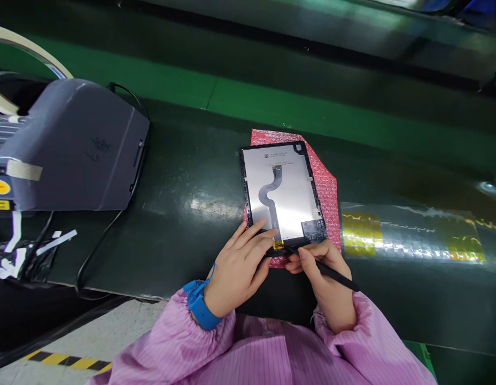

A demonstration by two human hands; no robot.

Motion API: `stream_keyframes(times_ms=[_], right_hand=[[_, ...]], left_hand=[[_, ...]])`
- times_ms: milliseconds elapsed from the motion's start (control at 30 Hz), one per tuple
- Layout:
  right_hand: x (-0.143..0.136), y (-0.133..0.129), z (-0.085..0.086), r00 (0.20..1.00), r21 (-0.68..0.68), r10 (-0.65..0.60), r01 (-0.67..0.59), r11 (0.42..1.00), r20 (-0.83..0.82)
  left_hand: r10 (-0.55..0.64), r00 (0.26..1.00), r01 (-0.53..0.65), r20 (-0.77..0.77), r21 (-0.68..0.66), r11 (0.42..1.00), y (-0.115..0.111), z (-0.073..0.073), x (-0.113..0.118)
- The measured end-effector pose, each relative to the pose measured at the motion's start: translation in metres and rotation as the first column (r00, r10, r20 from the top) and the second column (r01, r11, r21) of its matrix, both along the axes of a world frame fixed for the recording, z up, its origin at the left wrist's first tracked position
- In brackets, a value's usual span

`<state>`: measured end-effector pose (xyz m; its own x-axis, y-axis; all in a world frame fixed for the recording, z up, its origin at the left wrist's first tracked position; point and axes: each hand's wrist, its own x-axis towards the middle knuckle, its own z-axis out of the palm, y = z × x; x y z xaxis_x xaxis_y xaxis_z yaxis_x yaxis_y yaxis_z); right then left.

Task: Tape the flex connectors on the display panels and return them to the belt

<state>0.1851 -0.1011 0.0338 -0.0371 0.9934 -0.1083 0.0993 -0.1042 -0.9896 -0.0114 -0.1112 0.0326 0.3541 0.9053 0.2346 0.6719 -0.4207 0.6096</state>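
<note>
A tablet display panel (291, 198), silver-backed in a black frame, lies on the table. A grey curved flex cable (268, 195) runs down its back to a yellow-taped connector (279, 245) near the lower edge. My left hand (242, 267) rests on the panel's lower left with fingers stretched out, the fingertips at the cable's lower end. In my right hand (326, 278), closed in a pen-like grip, is a slim black tool (336, 275). Its tip is close to the connector; whether they touch I cannot tell. A blue wrist strap (203, 306) circles my left wrist.
Pink bubble wrap (326, 187) lies under the panel. Right of it, a clear sheet (416, 233) carries yellow film pieces. At left stands a grey machine (75, 149) with a tape roll (31, 48) and a black cable (91, 256). White strips (57, 241) lie at the table's left edge.
</note>
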Motion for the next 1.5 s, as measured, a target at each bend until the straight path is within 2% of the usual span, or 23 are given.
stream_keyframes(times_ms=[200, 467, 667, 767, 833, 867, 933, 967, 1000, 1033, 1100, 1167, 1200, 1233, 1267, 1333, 1433, 1500], right_hand=[[0.0, 0.001, 0.0, 1.0, -0.017, 0.007, -0.006, 1.0, 0.03], [0.001, 0.0, 0.0, 0.997, -0.035, -0.011, 0.013, 0.999, 0.07], [0.011, 0.003, 0.007, 0.98, -0.021, -0.172, 0.175, 0.984, 0.096], [0.018, 0.001, 0.008, 0.977, -0.034, -0.176, 0.181, 0.983, 0.119], [0.022, -0.003, 0.008, 0.974, -0.037, -0.166, 0.173, 0.984, 0.152], [0.023, -0.004, 0.007, 0.973, -0.038, -0.159, 0.167, 0.985, 0.167], [0.026, -0.008, 0.006, 0.969, -0.043, -0.145, 0.156, 0.987, 0.2], [0.027, -0.009, 0.006, 0.967, -0.05, -0.134, 0.148, 0.988, 0.217], [0.028, -0.01, 0.006, 0.965, -0.06, -0.122, 0.139, 0.988, 0.233], [0.028, -0.011, 0.006, 0.963, -0.07, -0.109, 0.13, 0.989, 0.247], [0.029, -0.012, 0.007, 0.959, -0.078, -0.087, 0.112, 0.991, 0.269], [0.03, -0.011, 0.008, 0.958, -0.066, -0.065, 0.087, 0.994, 0.281], [0.03, -0.011, 0.009, 0.957, -0.052, -0.057, 0.075, 0.996, 0.285], [0.029, -0.011, 0.009, 0.956, -0.037, -0.051, 0.064, 0.997, 0.29], [0.029, -0.01, 0.008, 0.955, -0.021, -0.047, 0.056, 0.998, 0.292], [0.028, -0.01, 0.007, 0.958, 0.0, -0.045, 0.047, 0.999, 0.284], [0.027, -0.008, 0.003, 0.978, 0.016, -0.047, 0.045, 0.999, 0.205], [0.026, -0.005, 0.003, 0.996, 0.028, -0.04, 0.038, 0.999, 0.084]], left_hand=[[-0.015, 1.0, 0.015, -0.009, -0.012, 1.0, 0.001, 0.001, -0.001], [-0.08, 0.988, 0.078, -0.134, -0.017, 0.997, 0.002, 0.002, -0.006], [-0.042, 0.979, 0.048, -0.2, 0.025, 0.999, -0.001, -0.005, 0.001], [-0.011, 0.973, 0.016, -0.23, 0.019, 1.0, -0.005, -0.006, 0.008], [-0.044, 0.985, 0.039, -0.169, -0.034, 0.999, -0.008, -0.003, 0.006], [-0.067, 0.994, 0.06, -0.089, -0.076, 0.995, -0.009, -0.001, 0.002], [-0.025, 0.981, 0.059, 0.192, -0.175, 0.983, -0.012, 0.005, -0.014], [0.069, 0.927, 0.016, 0.369, -0.225, 0.974, -0.014, 0.008, -0.025], [0.201, 0.819, -0.052, 0.537, -0.279, 0.959, -0.016, 0.012, -0.039], [0.342, 0.658, -0.137, 0.671, -0.34, 0.93, -0.018, 0.016, -0.054], [0.545, 0.25, -0.296, 0.8, -0.473, 0.83, -0.022, 0.024, -0.086], [0.595, -0.12, -0.403, 0.794, -0.587, 0.702, -0.025, 0.031, -0.117], [0.573, -0.261, -0.438, 0.777, -0.625, 0.647, -0.026, 0.034, -0.13], [0.53, -0.368, -0.473, 0.764, -0.644, 0.601, -0.027, 0.037, -0.142], [0.482, -0.44, -0.504, 0.758, -0.653, 0.565, -0.027, 0.039, -0.151], [0.407, -0.508, -0.548, 0.759, -0.65, 0.527, -0.026, 0.04, -0.162], [0.368, -0.525, -0.549, 0.767, -0.636, 0.542, -0.021, 0.033, -0.157], [0.368, -0.526, -0.524, 0.767, -0.633, 0.57, -0.017, 0.025, -0.137]])
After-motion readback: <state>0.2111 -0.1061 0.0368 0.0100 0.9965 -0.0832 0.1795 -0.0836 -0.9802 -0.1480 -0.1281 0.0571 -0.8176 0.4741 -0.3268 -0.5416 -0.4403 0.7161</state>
